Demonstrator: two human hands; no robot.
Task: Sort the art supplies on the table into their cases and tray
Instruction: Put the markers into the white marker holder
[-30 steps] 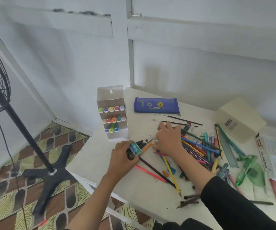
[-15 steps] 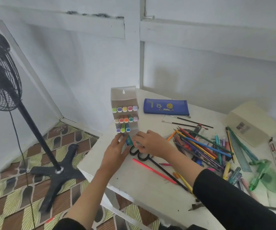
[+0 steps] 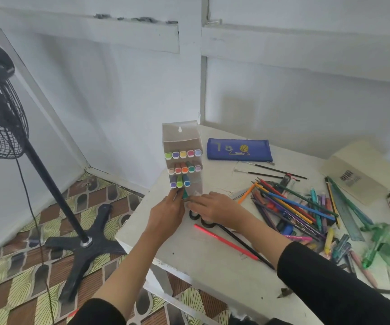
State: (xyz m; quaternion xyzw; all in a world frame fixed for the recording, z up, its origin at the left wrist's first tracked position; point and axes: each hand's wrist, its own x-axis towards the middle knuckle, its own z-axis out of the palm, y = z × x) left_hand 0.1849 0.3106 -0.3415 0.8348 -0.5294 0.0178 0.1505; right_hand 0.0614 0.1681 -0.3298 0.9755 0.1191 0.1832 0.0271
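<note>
Marker case (image 3: 181, 137), clear plastic, stands upright at the far left corner of the surface (image 3: 212, 273). Its open front shows three rows of cap ends: five in the top row, five in the middle, three in the bottom.

Left hand (image 3: 166, 216) pinches a teal marker (image 3: 185, 194) between thumb and fingertips. The marker points up and away from the person, and its far end sits just below the bottom row at the foot of the case.

Right hand (image 3: 215, 209) lies low over the surface with fingers nearly straight. The fingertips touch the lower front edge of the case, just beside the teal marker, and grip nothing. This hand partly covers the black scissors (image 3: 197, 218), whose handle loops show beneath it.

A pink pencil (image 3: 224, 241) lies alone on the surface near the scissors. A loose pile of coloured pencils (image 3: 292, 202) lies to the right of the right hand. A blue pencil pouch (image 3: 238, 148) lies flat behind it, to the right of the case. A cream box (image 3: 363, 170) sits at the far right.
</note>
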